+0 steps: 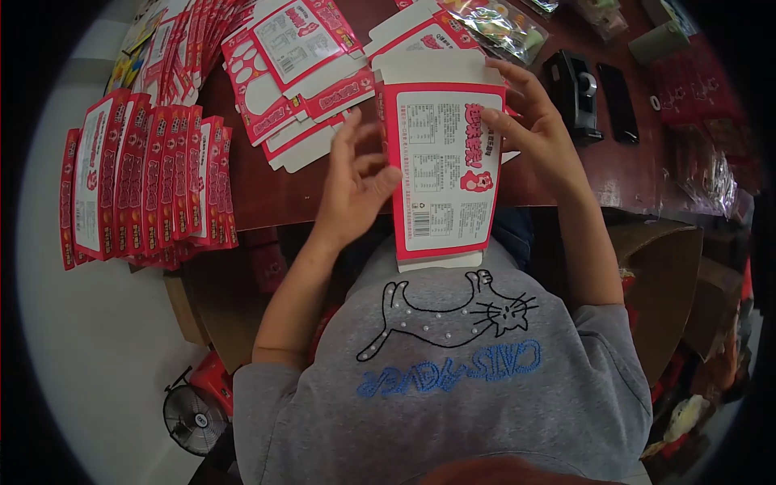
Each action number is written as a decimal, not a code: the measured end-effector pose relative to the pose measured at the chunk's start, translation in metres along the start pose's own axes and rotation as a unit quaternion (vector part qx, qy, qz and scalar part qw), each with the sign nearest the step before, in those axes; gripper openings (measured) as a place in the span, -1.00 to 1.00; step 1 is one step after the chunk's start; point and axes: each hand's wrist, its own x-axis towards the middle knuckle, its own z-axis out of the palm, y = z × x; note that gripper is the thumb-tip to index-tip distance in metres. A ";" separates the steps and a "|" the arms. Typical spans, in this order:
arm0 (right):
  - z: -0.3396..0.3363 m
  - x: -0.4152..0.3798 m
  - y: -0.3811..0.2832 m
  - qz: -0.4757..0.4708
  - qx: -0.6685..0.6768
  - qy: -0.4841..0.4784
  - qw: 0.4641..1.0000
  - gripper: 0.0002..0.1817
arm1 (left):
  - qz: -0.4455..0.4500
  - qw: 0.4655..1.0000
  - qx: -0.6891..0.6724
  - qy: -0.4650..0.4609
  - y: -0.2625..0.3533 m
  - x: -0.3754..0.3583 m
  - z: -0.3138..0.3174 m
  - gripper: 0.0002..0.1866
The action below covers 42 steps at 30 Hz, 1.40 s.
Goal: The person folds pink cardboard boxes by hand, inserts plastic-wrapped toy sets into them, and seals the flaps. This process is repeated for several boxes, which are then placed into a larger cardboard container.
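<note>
A pink-and-white printed cardboard box [444, 194] with a barcode and text panels is in front of my chest, its white top and bottom flaps sticking out. My right hand [537, 133] grips its upper right edge, thumb over the printed face and fingers at the far side. Beside the left edge, my left hand [356, 182] has its fingers apart, the thumb at or very near the box's edge. Flat pink box blanks [299, 48] lie overlapped on the table just beyond my hands.
Pink boxes [153, 182] stand in a packed row at the left table edge, with more stacked behind. On the dark red table [602, 174] are a black tape dispenser [572, 93], a black phone [617, 103] and clear plastic packets [505, 28]. A fan [194, 419] is on the floor, lower left.
</note>
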 end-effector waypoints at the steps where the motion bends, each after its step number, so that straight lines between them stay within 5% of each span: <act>1: 0.002 0.001 -0.003 0.002 0.002 -0.031 1.000 -0.33 | 0.011 1.000 -0.012 -0.007 0.006 0.015 -0.006 -0.14; 8: -0.024 0.018 0.006 -0.032 -0.052 -0.183 0.981 -0.48 | -0.005 0.991 0.024 -0.133 0.015 0.051 -0.022 -0.35; 11: -0.019 0.022 0.001 0.042 -0.053 -0.235 0.970 -0.50 | -0.065 0.983 0.048 -0.163 0.015 0.052 -0.027 -0.48; 15: 0.004 0.014 0.011 -0.125 -0.133 -0.141 0.973 -0.57 | -0.007 0.998 0.067 -0.010 0.015 0.050 -0.017 -0.68; 17: 0.019 0.008 0.011 -0.119 0.015 -0.041 0.992 -0.63 | 0.004 1.000 0.015 0.026 0.026 0.048 -0.012 -0.73; 20: 0.002 0.013 0.010 -0.172 -0.120 -0.126 0.970 -0.71 | -0.065 0.997 -0.011 0.030 0.034 0.049 -0.012 -0.78; 22: 0.006 0.014 0.002 -0.105 -0.087 -0.116 0.984 -0.71 | -0.058 0.992 0.103 -0.040 0.034 0.052 -0.017 -0.75; 26: 0.023 0.018 -0.015 0.003 -0.062 -0.021 0.998 -0.74 | -0.056 0.994 0.088 0.018 0.042 0.059 -0.005 -0.75; 33: 0.002 0.013 -0.017 0.049 -0.045 -0.089 0.994 -0.75 | -0.059 0.995 0.046 -0.066 0.046 0.051 -0.011 -0.81; 35: -0.002 0.012 -0.017 -0.028 -0.062 -0.152 0.986 -0.75 | -0.031 0.995 0.055 -0.083 0.043 0.046 -0.015 -0.85; 38: -0.013 0.037 -0.021 -0.182 -0.262 -0.120 0.940 -0.67 | 0.000 0.993 0.109 -0.043 0.048 0.045 -0.028 -0.89; 39: -0.026 0.058 -0.019 -0.185 -0.295 -0.096 0.933 -0.50 | -0.020 0.993 0.116 -0.008 0.049 0.046 -0.039 -0.85; 41: -0.049 0.092 -0.018 -0.254 -0.520 0.048 0.814 -0.34 | -0.056 0.983 0.155 0.086 0.052 0.049 -0.067 -0.68; 42: -0.075 0.117 0.013 -0.242 -0.611 0.059 0.752 -0.13 | -0.066 0.978 0.183 0.069 0.048 0.051 -0.090 -0.35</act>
